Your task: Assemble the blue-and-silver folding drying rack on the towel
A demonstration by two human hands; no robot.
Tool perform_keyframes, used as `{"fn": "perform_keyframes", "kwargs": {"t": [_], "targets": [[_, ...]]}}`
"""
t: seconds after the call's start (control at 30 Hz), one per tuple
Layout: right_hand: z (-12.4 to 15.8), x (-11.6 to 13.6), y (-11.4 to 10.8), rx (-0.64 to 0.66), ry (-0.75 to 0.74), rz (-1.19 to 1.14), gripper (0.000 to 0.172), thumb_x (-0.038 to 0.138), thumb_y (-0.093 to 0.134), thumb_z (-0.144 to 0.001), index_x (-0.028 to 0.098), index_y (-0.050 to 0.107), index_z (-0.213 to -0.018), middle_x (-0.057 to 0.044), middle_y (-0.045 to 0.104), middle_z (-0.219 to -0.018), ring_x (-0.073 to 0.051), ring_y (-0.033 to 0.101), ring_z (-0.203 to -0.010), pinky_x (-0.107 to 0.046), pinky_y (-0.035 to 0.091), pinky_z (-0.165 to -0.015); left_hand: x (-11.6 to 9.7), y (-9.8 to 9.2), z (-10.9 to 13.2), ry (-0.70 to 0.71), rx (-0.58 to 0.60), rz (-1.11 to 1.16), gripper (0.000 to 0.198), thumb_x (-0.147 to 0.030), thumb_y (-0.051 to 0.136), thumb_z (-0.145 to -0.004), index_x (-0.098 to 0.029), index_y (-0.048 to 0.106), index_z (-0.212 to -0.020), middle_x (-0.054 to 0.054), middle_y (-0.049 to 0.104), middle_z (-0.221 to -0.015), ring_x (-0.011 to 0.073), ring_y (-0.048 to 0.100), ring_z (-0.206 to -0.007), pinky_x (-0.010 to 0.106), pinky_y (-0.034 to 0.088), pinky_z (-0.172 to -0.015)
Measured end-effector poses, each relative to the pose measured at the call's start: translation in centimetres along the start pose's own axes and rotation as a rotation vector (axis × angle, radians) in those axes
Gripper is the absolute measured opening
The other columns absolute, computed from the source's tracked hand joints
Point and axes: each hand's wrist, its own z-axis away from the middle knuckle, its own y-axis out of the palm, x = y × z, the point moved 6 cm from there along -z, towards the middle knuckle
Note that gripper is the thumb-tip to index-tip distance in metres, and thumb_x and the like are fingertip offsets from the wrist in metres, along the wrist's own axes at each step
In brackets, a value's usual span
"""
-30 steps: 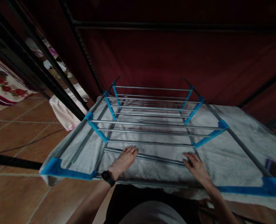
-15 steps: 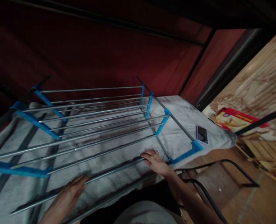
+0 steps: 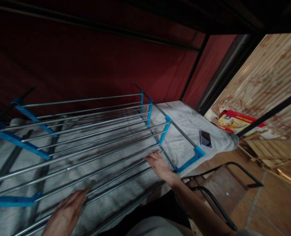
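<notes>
Left hand (image 3: 68, 211) lies palm down over two metal rods (image 3: 115, 186) near the lower edge of view, fingers together and slightly bent. Right hand (image 3: 158, 166) is at the far end of the same rods, fingers bent over them. Undersides of both hands are hidden, so cannot tell whether either is closed around the metal. The rods run side by side, with a narrow gap between them, in front of a rack (image 3: 168, 119) of metal crossbars (image 3: 67, 169) joined by blue brackets (image 3: 163, 132). Rack lies on a grey-white cloth (image 3: 182, 114); a blue corner piece (image 3: 199, 152) sits right of the right hand. Beyond it on the cloth: a phone (image 3: 205, 139). Behind the rack, dark red fabric (image 3: 98, 65). Farther right, a red-and-yellow box (image 3: 234, 122); below, a black-framed chair (image 3: 227, 190) on tiled floor (image 3: 278, 203).
</notes>
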Motion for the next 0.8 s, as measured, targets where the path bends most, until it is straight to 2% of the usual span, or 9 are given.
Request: {"fn": "perform_keyframes", "kwargs": {"t": [0.17, 0.27, 0.47, 0.8], "targets": [[-3.3, -1.2, -1.8, -0.132, -0.003, -0.003, 0.037, 0.009, 0.046, -0.097, 0.024, 0.068, -0.122, -0.007, 0.066, -0.107, -0.022, 0.054, -0.104, -0.040, 0.045, -0.099, -2.3, -0.6, -3.9, -0.014, -0.066, 0.025, 0.045, -0.049, 0.035, -0.096, -0.024, 0.066, -0.117, 0.004, 0.072, -0.110, 0.0236, 0.070, -0.100, 0.034, 0.061, -0.086], [-4.7, -1.8, -2.1, -0.152, -0.010, -0.014, 0.037, 0.008, 0.048, -0.095, 0.025, 0.069, -0.121, -0.007, 0.067, -0.107, -0.022, 0.054, -0.106, -0.040, 0.045, -0.099, -2.8, -0.4, -5.3, 0.002, -0.107, 0.010, 0.049, -0.052, 0.032, -0.098, -0.022, 0.065, -0.118, 0.005, 0.073, -0.106, 0.0242, 0.071, -0.096, 0.035, 0.062, -0.081], [-5.6, -2.2, -1.7, -0.143, -0.007, -0.014, 0.037, 0.006, 0.049, -0.093, 0.025, 0.069, -0.119, -0.007, 0.067, -0.107, -0.021, 0.055, -0.105, -0.039, 0.045, -0.098, -2.6, -1.1, -6.1, 0.004, -0.159, 0.012, 0.050, -0.054, 0.030, -0.099, -0.023, 0.065, -0.117, 0.005, 0.072, -0.106, 0.0229, 0.071, -0.095, 0.032, 0.061, -0.080], [-5.5, -2.9, -1.7, -0.125, 0.020, -0.031, 0.035, 0.011, 0.049, -0.096, 0.025, 0.069, -0.121, -0.007, 0.068, -0.107, -0.022, 0.055, -0.107, -0.042, 0.044, -0.101, -2.8, -1.7, -7.1, -0.026, -0.126, 0.069, 0.051, -0.056, 0.031, -0.099, -0.022, 0.066, -0.115, 0.005, 0.072, -0.102, 0.0221, 0.071, -0.091, 0.032, 0.060, -0.079]]}}
